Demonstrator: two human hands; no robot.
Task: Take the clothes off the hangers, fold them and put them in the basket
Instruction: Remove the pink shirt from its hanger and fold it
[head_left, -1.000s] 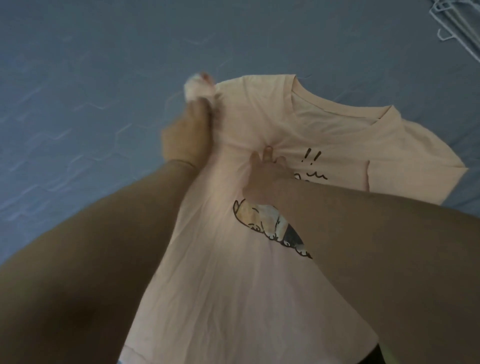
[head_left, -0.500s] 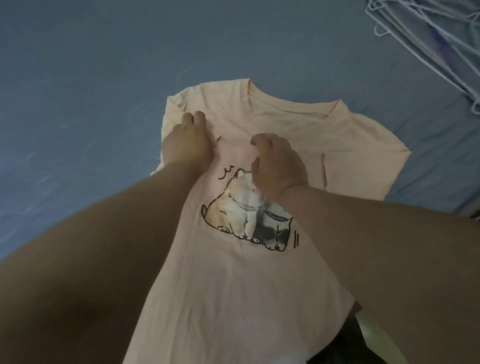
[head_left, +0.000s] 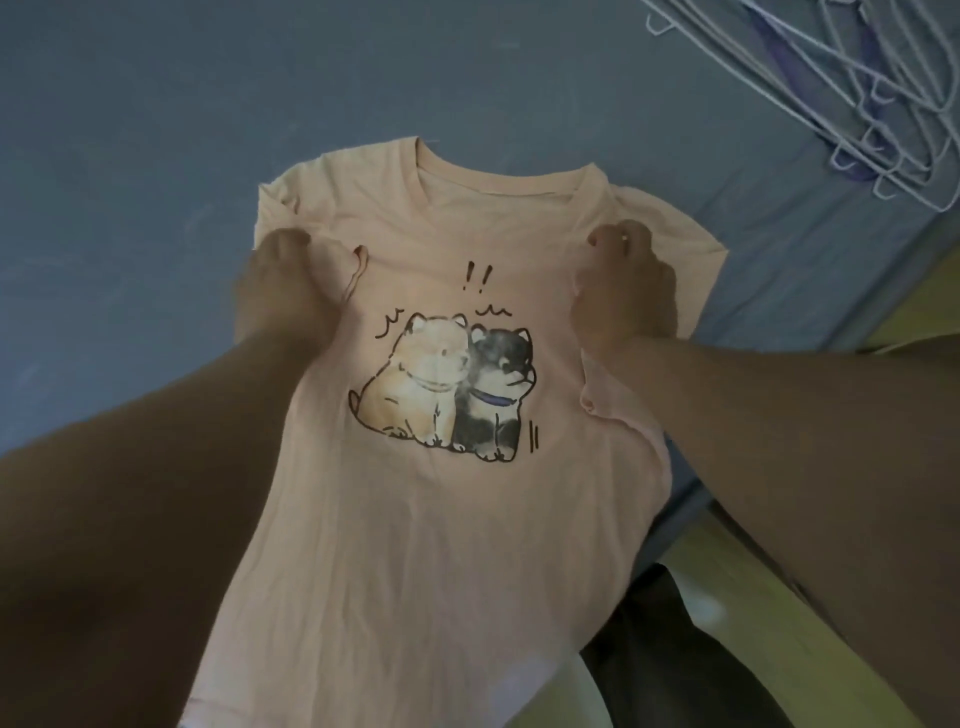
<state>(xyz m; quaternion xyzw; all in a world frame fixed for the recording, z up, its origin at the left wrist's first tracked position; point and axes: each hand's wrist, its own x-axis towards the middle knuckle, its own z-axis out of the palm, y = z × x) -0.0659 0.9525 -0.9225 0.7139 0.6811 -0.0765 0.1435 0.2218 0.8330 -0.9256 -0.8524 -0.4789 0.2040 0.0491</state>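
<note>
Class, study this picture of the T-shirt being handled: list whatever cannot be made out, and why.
1. T-shirt hem: head view, mostly cut off by the bottom edge.
2. Hangers: head view, cut by the top-right corner and tangled; number uncountable.
3. Dark object: head view, partly behind the right forearm; identity unclear.
4. Basket: not in view.
</note>
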